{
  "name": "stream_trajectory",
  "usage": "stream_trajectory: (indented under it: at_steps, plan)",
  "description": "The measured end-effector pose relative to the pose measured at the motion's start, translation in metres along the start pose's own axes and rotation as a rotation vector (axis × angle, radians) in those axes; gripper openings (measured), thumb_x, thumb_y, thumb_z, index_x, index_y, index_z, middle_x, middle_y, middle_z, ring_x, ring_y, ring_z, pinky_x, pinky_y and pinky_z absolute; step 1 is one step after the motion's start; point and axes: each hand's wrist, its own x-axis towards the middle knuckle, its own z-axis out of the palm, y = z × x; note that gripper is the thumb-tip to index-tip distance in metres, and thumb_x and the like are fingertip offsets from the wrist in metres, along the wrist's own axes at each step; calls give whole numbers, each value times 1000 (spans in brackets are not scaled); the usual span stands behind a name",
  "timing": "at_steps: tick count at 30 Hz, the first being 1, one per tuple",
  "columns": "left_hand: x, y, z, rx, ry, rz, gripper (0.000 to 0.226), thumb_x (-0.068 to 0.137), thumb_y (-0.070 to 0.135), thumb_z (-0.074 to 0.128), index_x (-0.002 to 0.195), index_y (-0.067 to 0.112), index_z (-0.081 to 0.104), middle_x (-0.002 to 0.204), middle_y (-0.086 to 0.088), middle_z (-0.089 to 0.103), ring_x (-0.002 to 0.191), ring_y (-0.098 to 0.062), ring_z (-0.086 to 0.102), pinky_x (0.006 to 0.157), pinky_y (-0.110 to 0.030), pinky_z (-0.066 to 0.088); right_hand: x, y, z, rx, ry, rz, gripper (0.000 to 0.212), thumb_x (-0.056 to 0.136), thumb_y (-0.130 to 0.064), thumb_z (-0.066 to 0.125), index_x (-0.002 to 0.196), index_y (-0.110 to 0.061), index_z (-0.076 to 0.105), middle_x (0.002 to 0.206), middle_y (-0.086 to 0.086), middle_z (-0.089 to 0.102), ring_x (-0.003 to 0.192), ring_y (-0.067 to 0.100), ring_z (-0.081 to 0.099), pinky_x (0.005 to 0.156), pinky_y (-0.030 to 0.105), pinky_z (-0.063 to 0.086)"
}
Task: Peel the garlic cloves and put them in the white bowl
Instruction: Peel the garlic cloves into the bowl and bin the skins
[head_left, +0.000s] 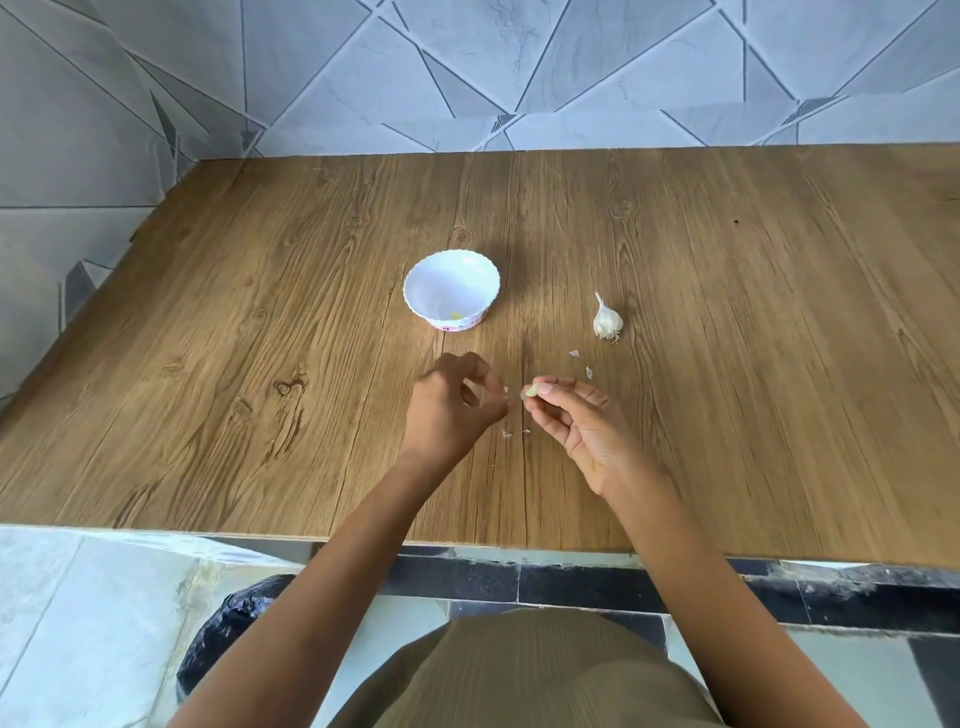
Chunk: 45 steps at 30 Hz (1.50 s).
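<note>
My right hand (581, 425): palm turned up, low over the table, thumb and forefinger pinching 1 garlic clove at their tips; the other fingers lie loosely curled beneath.
Garlic clove (530, 391): small and pale yellow-green, poking out left of my right thumb, with a bit of papery skin at its far end. It sits in front of the white bowl and apart from it.
My left hand (450, 410): back of the hand facing me, fingers curled in, tips pointing toward the clove, just beside my right hand but not touching it. A tiny white fleck shows right at its fingertips; I cannot tell whether I am pinching it or whether it lies on the wood.
White bowl (415, 291): upright on the table beyond my left hand, scalloped rim, pink pattern round its base. 1 small yellowish piece (456, 315) lies on its bottom, near the side closest to me.
Garlic bulb (607, 323): lying on the wood to the right of the bowl, stem pointing away from me, roots toward me, beyond my right hand.
Skin scraps (574, 353): 2 white flakes between the bulb and my right hand, and 2 more on the wood below the gap between my hands.
Table (260, 338): wood-grain top, set against a grey tiled wall (467, 67).
</note>
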Motion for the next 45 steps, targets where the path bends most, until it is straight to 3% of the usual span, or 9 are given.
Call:
stream_trajectory:
  at_steps: [4,8,13,21,29,36,39,43,45]
  plan:
    - [1,12,-2,-313,-199,-64,19,75,11,79,87,19,68,81,3,69,73,-11,65,73,-24,55,0,1,-1,-38,22,6,9,87,-4,60,81,-8,66,74,3,71,68,8,67,64,16,53]
    - [2,15,-1,-420,-215,-84,14,82,4,70,89,16,71,84,-11,72,77,-27,68,75,-32,56,-1,1,0,-75,32,-15,8,85,-3,64,79,-8,65,69,2,70,65,7,67,63,15,53]
    - [1,19,-2,-609,-266,-297,10,90,4,59,88,9,68,72,-2,71,69,-9,67,65,-20,55,-4,1,0,-150,23,-115,10,81,1,66,82,-9,67,69,0,71,66,9,68,63,16,53]
    - [2,21,-7,-889,-321,-572,14,92,12,57,85,5,67,69,-3,69,62,-8,65,59,-16,54,-2,4,-3,-567,-73,-469,19,83,-4,68,93,-20,68,88,-4,71,81,6,67,75,20,52]
    - [2,13,-11,-793,-305,-541,10,89,13,61,83,6,66,67,0,66,57,-6,60,56,-15,50,4,11,-11,-631,-21,-502,16,86,-7,66,89,-22,69,87,-4,71,79,7,67,72,21,54]
    - [13,-20,-20,-165,29,-309,4,83,14,71,80,11,70,65,5,61,57,0,51,60,-16,42,10,28,-37,-1360,169,-824,26,86,-20,64,109,-8,67,107,5,69,96,23,65,81,37,53]
    - [20,-33,-23,80,149,-221,3,82,13,70,83,11,72,71,4,65,59,1,52,60,-8,38,9,32,-51,-1522,236,-791,34,85,-18,69,115,-4,63,119,13,63,112,32,59,93,51,48]
    - [22,-47,-21,182,145,-171,9,79,10,72,87,4,73,81,-8,70,72,-20,62,72,-29,50,7,34,-57,-1561,239,-721,36,88,-25,62,117,-4,62,128,14,57,119,34,54,97,53,45]
    - [22,-48,-21,165,144,-164,10,78,8,73,87,3,73,82,-9,70,70,-19,62,72,-27,51,5,33,-55,-1558,237,-685,41,89,-33,53,117,-5,62,129,13,57,119,33,54,96,52,45]
